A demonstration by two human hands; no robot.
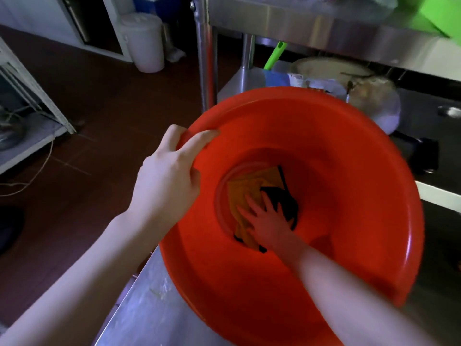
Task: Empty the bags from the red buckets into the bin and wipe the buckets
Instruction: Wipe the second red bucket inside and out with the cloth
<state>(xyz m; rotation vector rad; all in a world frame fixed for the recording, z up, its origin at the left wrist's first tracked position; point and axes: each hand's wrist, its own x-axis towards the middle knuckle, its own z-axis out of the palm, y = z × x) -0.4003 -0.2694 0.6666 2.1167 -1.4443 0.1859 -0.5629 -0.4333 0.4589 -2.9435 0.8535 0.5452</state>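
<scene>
From the head camera, you are looking straight down into a red bucket, which fills the middle and right of the view. It sits tilted toward you at the edge of a steel counter, whose bare surface shows at the bottom left.

Your left hand grips the bucket's near-left rim: the fingers curl over the lip and into the inside, with the thumb below them against the inner wall, so the hand is closed on the rim.

Your right hand reaches deep inside, the forearm running down from the lower right. Its fingers are spread flat and pressed on a yellow and black cloth that lies on the bucket's round bottom. The cloth is crumpled, yellow toward the left and black toward the right, and it covers most of the bottom.

Beyond the bucket stands a steel shelving unit, with a green handle leaning under its top level and some blurred dishes and bags on the lower shelf just behind the bucket's far rim. To the left is dark brown floor, with a white lidded tub standing well apart near the far wall, and a white rack at the left edge.
</scene>
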